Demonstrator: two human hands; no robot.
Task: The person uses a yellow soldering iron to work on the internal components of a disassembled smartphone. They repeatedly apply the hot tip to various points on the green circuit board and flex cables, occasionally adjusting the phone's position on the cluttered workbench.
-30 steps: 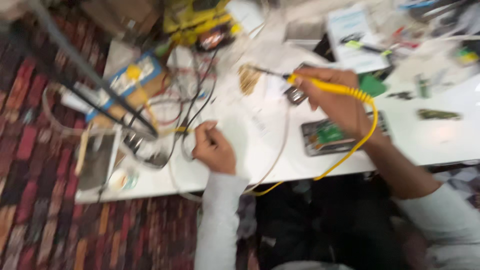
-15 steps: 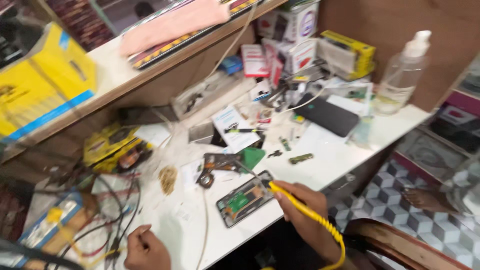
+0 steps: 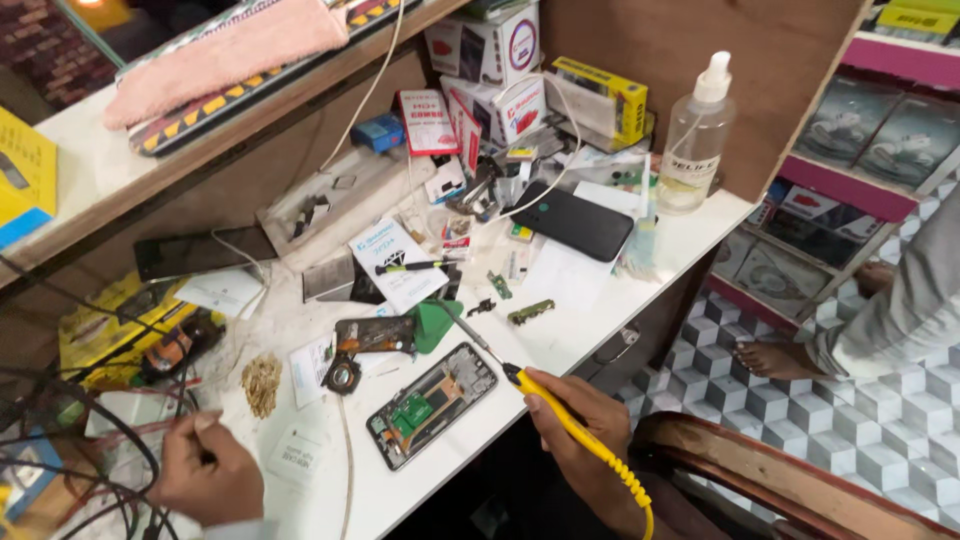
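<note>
The right hand (image 3: 585,440) closes its grip on the yellow soldering iron (image 3: 560,412), tip just right of the opened phone (image 3: 432,403). The left hand (image 3: 205,470), well left of the phone, pinches wires (image 3: 120,480). I judge the tip should stay steady and touch only the joint.

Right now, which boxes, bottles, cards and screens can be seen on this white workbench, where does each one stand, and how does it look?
Yellow rectangular cardboard box: back right, lying flat.
White cardboard box with a round emblem: back centre, stacked high.
Red-and-white flat packet: leaning below it.
Clear plastic pump bottle: far right, white nozzle.
Black smartphone, dark screen: centre right, lying flat.
White printed card: middle, tilted.
</note>
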